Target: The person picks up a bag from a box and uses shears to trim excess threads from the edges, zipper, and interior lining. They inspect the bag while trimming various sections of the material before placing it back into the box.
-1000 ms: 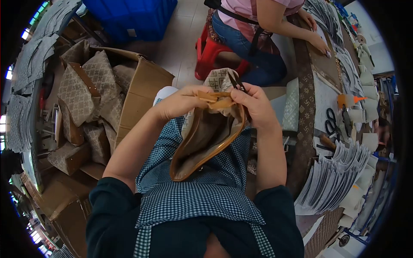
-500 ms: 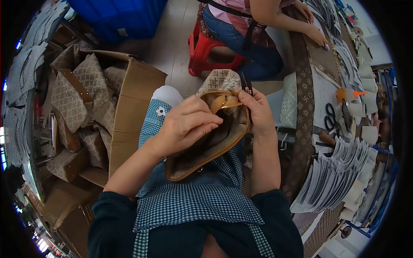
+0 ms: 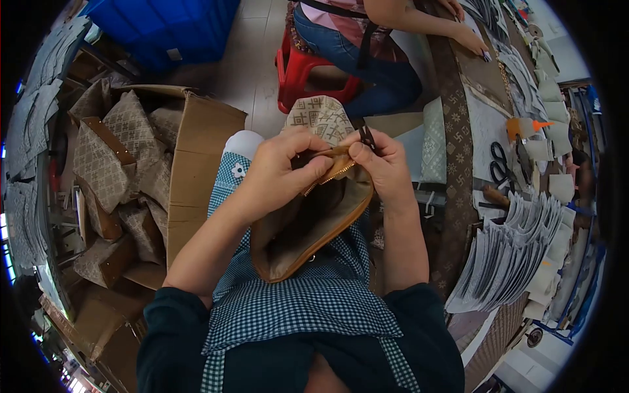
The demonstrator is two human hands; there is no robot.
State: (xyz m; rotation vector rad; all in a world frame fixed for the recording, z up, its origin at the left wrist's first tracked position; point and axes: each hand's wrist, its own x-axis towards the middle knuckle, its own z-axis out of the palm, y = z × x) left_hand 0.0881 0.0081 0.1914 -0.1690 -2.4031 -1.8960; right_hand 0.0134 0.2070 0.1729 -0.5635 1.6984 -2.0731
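Bag (image 3: 318, 252) held open-mouthed over the lap, in front of a checked apron (image 3: 295, 308). Tan rim, brownish lining showing; patterned cloth (image 3: 321, 118) rises on its far side. Zipper (image 3: 341, 171), gold-coloured teeth, runs across the far part of the mouth, between the hands.

Left hand (image 3: 285, 164): closed to a pinch, thumb against curled fingers, on the bag's far edge beside the zipper. Exact grip under the fingertips hidden.

Right hand (image 3: 383, 167): thumb pressed down on the tan edge at the zipper's right end, fingers curled behind. Small dark tool (image 3: 367, 136) tucked among those fingers, tips pointing away; looks like snips, cannot be sure.

Left: cardboard box (image 3: 200, 150) holding patterned pieces with brown trim (image 3: 111, 170). Right: desk (image 3: 460, 131) with black-handled scissors (image 3: 501, 164), orange-tipped bottle (image 3: 521, 128), fanned stack of grey pieces (image 3: 504, 262). Far side: co-worker (image 3: 341, 39) on a red stool (image 3: 295, 78).

Risks, as judged: tool tips lie close to cloth and fingers, so a twist of the right hand could snag the fabric or prick skin. Uneven pull between the pinches could strain the stitching or kink the zipper. The body hangs slack, supported mainly at the far edge; a loosened pinch could let it slump and fold the lining into the teeth.
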